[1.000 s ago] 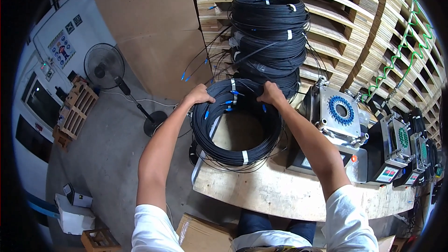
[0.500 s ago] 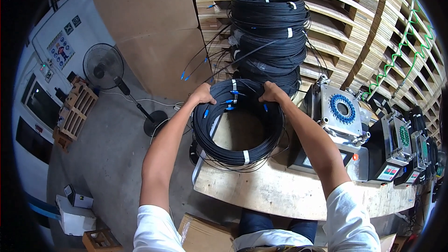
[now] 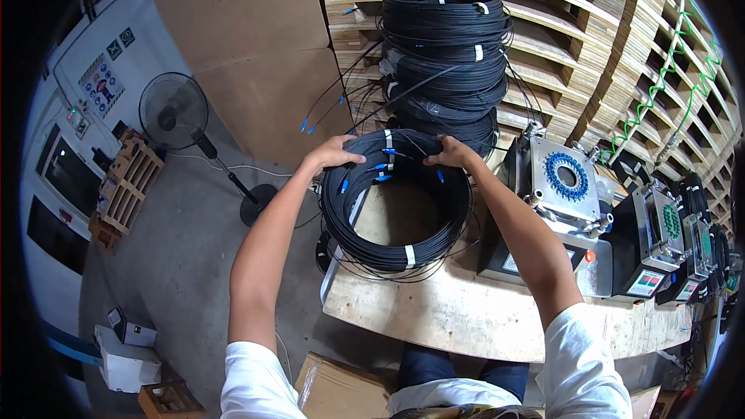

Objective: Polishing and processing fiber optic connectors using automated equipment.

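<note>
The left hand (image 3: 335, 154) is closed over the far left arc of a coil of black cable (image 3: 396, 202), fingers curled over its top; the right hand (image 3: 450, 154) grips the far right arc of the same coil in the same way, so both hands have hold of it near its top edge. The coil is bound with white ties and carries small blue connectors (image 3: 379, 171) between the two hands; its near edge rests on the wooden desk (image 3: 466, 314), and whether the far edge is lifted I cannot tell. Just behind it rises a stack of similar black coils (image 3: 450, 54), set against upright wooden pallets (image 3: 590, 23); to the right of the coil, on the desk, stands a grey machine with a blue ring of holes (image 3: 563, 178), with more boxy devices (image 3: 660, 252) beyond it. Well to the left, on the concrete floor (image 3: 178, 264), stands a pedestal fan (image 3: 174, 112); a large cardboard sheet (image 3: 248, 46) leans behind it.
</note>
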### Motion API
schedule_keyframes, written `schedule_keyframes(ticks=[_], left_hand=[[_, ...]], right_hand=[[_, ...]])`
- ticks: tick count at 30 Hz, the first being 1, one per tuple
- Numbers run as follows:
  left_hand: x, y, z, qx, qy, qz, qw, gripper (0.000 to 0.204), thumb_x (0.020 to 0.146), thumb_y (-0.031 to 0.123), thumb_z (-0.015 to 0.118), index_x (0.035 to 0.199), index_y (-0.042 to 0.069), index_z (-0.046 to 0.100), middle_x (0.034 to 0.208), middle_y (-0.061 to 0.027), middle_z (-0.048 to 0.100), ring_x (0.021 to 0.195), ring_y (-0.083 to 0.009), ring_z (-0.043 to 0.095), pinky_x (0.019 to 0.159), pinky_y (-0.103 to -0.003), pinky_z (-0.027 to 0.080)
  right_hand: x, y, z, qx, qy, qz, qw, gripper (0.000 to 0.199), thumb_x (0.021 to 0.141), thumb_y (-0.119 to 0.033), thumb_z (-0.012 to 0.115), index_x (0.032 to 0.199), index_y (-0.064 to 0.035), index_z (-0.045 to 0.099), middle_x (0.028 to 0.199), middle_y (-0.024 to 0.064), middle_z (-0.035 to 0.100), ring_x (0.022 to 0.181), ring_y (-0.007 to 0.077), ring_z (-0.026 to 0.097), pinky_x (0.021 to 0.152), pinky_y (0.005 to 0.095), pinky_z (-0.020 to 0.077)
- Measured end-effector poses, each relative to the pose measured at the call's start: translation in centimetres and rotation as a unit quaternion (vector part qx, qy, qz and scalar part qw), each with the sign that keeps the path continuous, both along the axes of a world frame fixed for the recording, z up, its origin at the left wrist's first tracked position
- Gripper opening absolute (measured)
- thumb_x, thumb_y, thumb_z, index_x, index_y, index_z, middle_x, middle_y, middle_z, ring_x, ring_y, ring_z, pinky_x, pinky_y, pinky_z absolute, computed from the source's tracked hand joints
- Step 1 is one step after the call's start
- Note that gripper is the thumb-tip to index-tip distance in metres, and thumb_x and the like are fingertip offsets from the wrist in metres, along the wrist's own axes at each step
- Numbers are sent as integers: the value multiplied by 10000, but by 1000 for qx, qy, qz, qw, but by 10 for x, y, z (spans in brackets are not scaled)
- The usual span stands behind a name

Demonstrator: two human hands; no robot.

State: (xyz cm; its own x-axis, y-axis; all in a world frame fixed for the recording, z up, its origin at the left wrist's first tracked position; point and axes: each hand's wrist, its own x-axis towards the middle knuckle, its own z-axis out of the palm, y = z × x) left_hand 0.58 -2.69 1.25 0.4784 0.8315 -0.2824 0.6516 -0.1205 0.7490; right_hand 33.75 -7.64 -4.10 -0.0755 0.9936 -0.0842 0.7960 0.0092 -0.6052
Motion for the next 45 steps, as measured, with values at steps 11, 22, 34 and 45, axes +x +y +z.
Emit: schedule_keyframes(ticks=[11,22,34,45], left_hand=[[-17,-9,-29,-9,-61,57,997,420,827,142,763,1204,-14,666,1095,-140,718,985,-224,669,908,-359,514],[-18,-12,-31,15,-50,54,997,346,841,86,742,1167,-12,681,1041,-101,717,934,-191,654,886,-341,507],[-24,-10,-32,22,-42,68,997,351,769,71,750,1104,-23,707,1005,-130,731,896,-218,678,852,-367,522],[-24,-18,-24,11,-32,75,997,394,785,132,757,1153,6,696,1062,-133,726,950,-228,674,878,-356,517]], right_hand=[[4,-13,-19,44,58,-36,997,766,773,-397,821,1305,96,574,1156,233,687,1118,302,655,991,347,481],[4,-10,-19,36,66,-28,997,494,844,-339,791,1103,68,685,956,176,717,923,256,678,846,369,499],[-4,-21,5,13,88,-38,995,629,806,-290,825,1267,80,608,1122,196,702,1069,282,658,940,362,491],[-2,-18,-1,2,109,-11,994,676,792,-329,832,1256,108,608,1087,191,718,1012,266,683,927,347,503]])
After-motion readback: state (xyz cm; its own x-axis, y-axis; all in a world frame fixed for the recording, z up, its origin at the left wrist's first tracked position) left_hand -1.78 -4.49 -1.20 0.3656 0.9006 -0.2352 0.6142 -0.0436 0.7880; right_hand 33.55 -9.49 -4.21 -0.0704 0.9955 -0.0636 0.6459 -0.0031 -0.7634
